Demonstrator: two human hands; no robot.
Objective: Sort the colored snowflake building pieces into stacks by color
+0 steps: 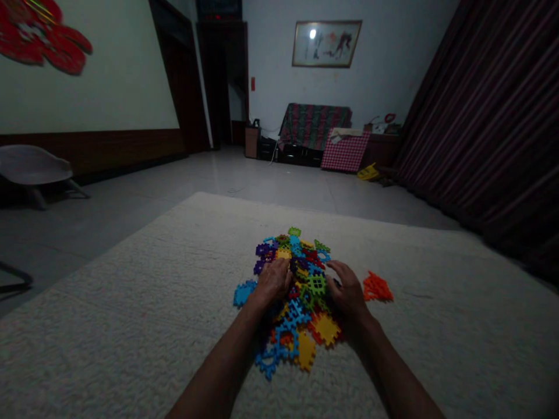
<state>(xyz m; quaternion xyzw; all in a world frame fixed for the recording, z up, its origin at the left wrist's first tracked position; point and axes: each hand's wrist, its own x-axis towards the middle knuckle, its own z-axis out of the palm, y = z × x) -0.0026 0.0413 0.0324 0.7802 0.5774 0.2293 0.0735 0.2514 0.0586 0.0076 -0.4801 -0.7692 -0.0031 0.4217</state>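
A heap of colourful notched plastic building pieces (pixel 296 311) lies on the pale mat, with both hands at it. My left hand (pixel 275 279) is over the heap's left side, its fingers curled down beside a yellow piece (pixel 283 254); whatever is under the fingertips is hidden. On the right edge, my right hand (pixel 348 288) is open, thumb and forefinger apart, near a green lattice piece (pixel 317 284). Just left of my left hand lies a blue piece (pixel 244 293). A small group of orange pieces (pixel 377 287) sits apart, to the right of my right hand.
The textured mat (pixel 152 297) spreads over a tiled floor (pixel 209 169). A light-coloured chair (pixel 35 166) stands at the far left. Along the back wall is a cloth-covered piece of furniture (pixel 314 123). Dark curtains (pixel 471 128) hang on the right.
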